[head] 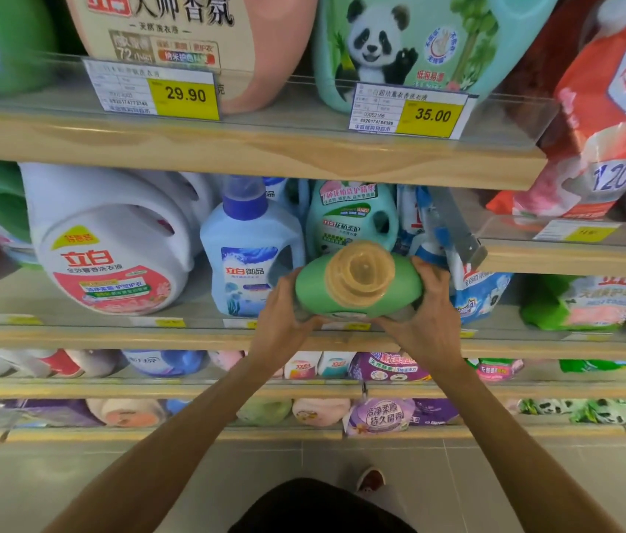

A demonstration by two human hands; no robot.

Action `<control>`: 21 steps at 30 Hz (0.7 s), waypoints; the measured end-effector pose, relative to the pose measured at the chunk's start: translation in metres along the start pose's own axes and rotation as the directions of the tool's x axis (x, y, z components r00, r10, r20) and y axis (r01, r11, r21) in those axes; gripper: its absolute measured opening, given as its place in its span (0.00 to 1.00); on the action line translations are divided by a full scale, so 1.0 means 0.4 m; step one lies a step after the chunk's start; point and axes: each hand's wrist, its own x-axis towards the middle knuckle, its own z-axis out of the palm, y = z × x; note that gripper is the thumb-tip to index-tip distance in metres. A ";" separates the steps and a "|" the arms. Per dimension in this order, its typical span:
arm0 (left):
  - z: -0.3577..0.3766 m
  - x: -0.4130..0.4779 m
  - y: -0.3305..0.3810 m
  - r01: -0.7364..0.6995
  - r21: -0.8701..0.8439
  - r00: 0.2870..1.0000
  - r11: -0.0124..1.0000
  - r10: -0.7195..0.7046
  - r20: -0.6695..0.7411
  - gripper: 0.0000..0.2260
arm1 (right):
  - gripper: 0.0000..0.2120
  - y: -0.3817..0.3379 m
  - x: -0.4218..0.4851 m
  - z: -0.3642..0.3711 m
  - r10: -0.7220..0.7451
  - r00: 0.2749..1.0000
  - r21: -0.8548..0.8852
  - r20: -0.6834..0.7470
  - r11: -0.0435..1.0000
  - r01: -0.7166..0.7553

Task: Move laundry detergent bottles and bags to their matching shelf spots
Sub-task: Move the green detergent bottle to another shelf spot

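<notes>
The green detergent bottle (313, 288) is showing its top to the camera: a rounded green body with a wide, translucent amber cap (359, 273) sitting in the middle. Both hands are gripping it from opposite sides. The left hand (282, 315) is cupping the bottle's left flank, with its fingers curling under and round it. The right hand (429, 313) is wrapping the right flank, its thumb lying along the upper edge. The bottle is sitting between the two palms, at the front lip of the middle shelf (150, 336).

Just behind it a teal bottle (350, 221) is standing, with a pale blue bottle (250, 263) to its left and a big white jug (111, 244) further left. A blue and white bag (477, 290) is leaning just right of the right hand.

Higher and further back, the top shelf (265, 155) is carrying a pink jug (265, 51) and a panda-printed teal jug (400, 44), with yellow price tags reading 29.90 (184, 95) and 35.00 (432, 115).
</notes>
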 end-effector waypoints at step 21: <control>-0.319 -0.433 -0.056 -0.075 -0.251 0.988 0.965 0.039 -0.146 0.42 | 0.58 -0.331 -0.199 0.005 0.043 0.925 0.360 0.377 0.914 -0.189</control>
